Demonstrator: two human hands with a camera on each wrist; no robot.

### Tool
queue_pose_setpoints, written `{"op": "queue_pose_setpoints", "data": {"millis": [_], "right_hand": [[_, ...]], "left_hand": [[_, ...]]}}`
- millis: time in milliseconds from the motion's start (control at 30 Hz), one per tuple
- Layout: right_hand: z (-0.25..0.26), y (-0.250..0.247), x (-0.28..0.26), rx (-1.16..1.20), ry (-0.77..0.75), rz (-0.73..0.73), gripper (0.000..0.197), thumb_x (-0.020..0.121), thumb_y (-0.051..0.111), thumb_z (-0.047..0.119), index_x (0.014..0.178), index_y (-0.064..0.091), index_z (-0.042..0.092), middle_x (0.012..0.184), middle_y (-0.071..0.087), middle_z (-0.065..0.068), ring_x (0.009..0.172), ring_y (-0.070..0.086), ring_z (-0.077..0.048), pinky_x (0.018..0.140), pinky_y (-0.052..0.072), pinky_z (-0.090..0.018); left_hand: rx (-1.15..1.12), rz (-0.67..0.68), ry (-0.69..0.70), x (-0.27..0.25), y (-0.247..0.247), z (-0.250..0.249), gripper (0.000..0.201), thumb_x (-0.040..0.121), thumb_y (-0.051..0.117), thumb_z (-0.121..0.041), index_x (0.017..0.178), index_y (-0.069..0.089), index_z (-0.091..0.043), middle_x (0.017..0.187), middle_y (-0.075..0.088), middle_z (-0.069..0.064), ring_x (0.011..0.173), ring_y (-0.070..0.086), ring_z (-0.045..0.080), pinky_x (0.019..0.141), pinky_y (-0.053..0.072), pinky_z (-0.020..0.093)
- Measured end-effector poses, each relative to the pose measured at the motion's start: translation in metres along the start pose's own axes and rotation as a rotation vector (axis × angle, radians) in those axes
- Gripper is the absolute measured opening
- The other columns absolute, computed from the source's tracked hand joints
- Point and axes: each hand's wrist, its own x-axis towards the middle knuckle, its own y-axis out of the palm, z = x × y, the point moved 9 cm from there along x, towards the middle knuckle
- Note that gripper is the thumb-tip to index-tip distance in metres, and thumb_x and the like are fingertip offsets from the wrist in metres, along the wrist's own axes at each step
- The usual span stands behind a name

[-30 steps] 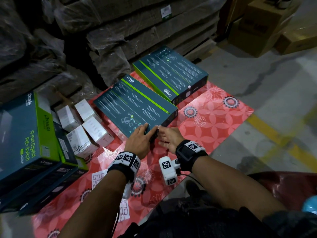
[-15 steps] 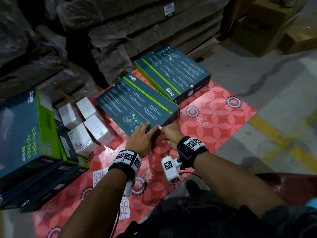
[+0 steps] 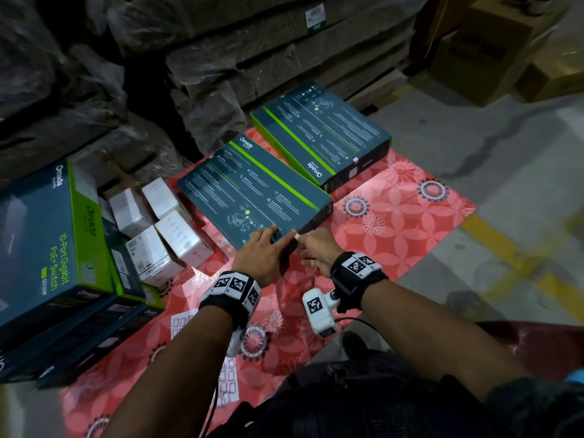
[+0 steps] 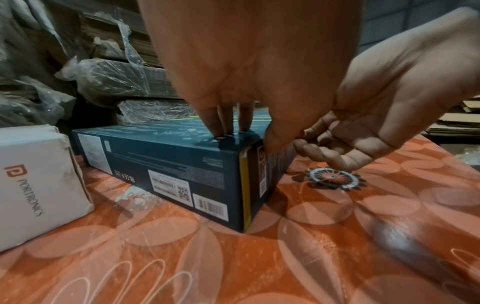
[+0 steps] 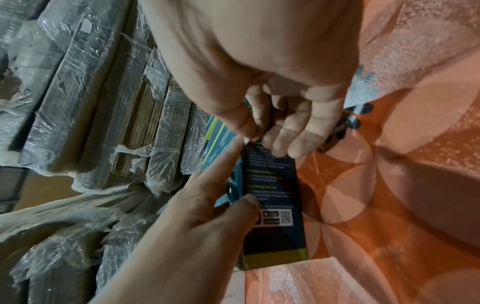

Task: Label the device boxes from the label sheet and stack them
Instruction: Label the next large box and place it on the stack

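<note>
Two flat teal device boxes lie on a red floral mat [image 3: 395,216]. My left hand [image 3: 274,238] steadies the near box [image 3: 252,191] at its near corner, with straight fingers [image 4: 226,129] on the top and the thumb on the side face. My right hand [image 3: 308,245] pinches a small pale label [image 3: 297,237] between thumb and forefinger at that side's upper edge. The right wrist view shows this pinch [image 5: 255,139] against the dark side panel [image 5: 272,236]. The far box [image 3: 322,137] lies untouched. White label sheets [image 3: 181,320] lie on the mat under my left forearm.
A stack of teal switch boxes [image 3: 47,241] stands at the left, with several small white boxes [image 3: 164,229] beside it. Plastic-wrapped cardboard stacks [image 3: 252,58] wall off the back. Brown cartons [image 3: 505,58] sit at the far right. Grey floor with a yellow line [image 3: 505,248] lies right of the mat.
My right hand has risen slightly, bringing the label up to the side's top edge. The left hand stays on the corner. Both boxes are where they were.
</note>
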Motion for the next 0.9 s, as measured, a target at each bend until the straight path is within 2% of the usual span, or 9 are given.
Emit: {"op": "queue_pose_setpoints", "data": {"millis": [167,267,333,433,533,667,900], "right_hand": [[0.0,-0.002,0.0,-0.009,0.018,0.0,0.02,0.098,0.056,0.013,0.078,0.057,0.013,0.068,0.052,-0.004,0.053,0.045,-0.012,0.053,0.037,-0.026],[0.001,-0.005,0.0,-0.007,0.039,0.002,0.02,0.096,0.056,0.01,0.077,0.057,0.012,0.065,0.049,-0.002,0.05,0.043,-0.011,0.052,0.034,-0.024],[0.003,-0.009,0.0,0.005,0.042,-0.025,0.015,0.093,0.057,0.01,0.078,0.059,0.011,0.063,0.049,-0.002,0.042,0.042,-0.01,0.049,0.034,-0.023],[0.003,-0.014,0.004,0.03,0.039,-0.071,0.012,0.089,0.06,0.01,0.077,0.058,0.01,0.058,0.046,-0.002,0.03,0.036,-0.007,0.044,0.029,-0.018],[0.001,-0.011,0.008,0.01,0.049,-0.045,0.015,0.09,0.064,0.016,0.079,0.055,0.01,0.059,0.047,-0.003,0.032,0.035,-0.008,0.041,0.029,-0.017],[0.002,-0.003,0.013,-0.048,0.046,-0.013,0.021,0.094,0.064,0.022,0.08,0.054,0.011,0.064,0.05,-0.005,0.045,0.038,-0.011,0.037,0.029,-0.013],[0.005,-0.006,0.023,-0.157,-0.024,-0.076,0.026,0.093,0.066,0.017,0.071,0.054,0.008,0.059,0.05,-0.006,0.037,0.039,-0.011,0.034,0.026,-0.015]], "left_hand": [[-0.032,0.033,-0.008,0.003,0.004,0.002,0.067,0.097,0.048,-0.033,0.154,0.012,-0.034,0.154,0.022,0.01,0.139,0.023,0.029,0.108,0.034,0.041],[-0.144,0.006,-0.004,0.004,0.006,0.006,0.071,0.093,0.054,-0.022,0.154,0.018,-0.026,0.154,0.026,0.009,0.139,0.025,0.029,0.112,0.03,0.04],[-0.236,-0.074,-0.016,0.002,0.004,0.011,0.068,0.092,0.055,-0.014,0.152,0.022,-0.019,0.152,0.032,0.009,0.138,0.028,0.028,0.113,0.03,0.04],[-0.268,-0.179,-0.124,-0.008,0.003,0.026,0.061,0.093,0.058,-0.026,0.147,0.033,-0.014,0.147,0.039,0.008,0.133,0.035,0.028,0.111,0.033,0.04],[-0.257,-0.211,-0.197,-0.012,0.006,0.036,0.057,0.093,0.056,-0.039,0.142,0.042,-0.015,0.143,0.043,0.006,0.129,0.039,0.026,0.108,0.034,0.038],[-0.279,-0.229,-0.226,-0.011,0.008,0.039,0.057,0.091,0.058,-0.041,0.141,0.045,-0.016,0.14,0.046,0.004,0.125,0.041,0.024,0.105,0.034,0.035],[-0.297,-0.235,-0.247,-0.009,0.017,0.048,0.06,0.089,0.061,-0.045,0.141,0.049,-0.017,0.139,0.049,0.003,0.12,0.044,0.025,0.104,0.036,0.036]]}}
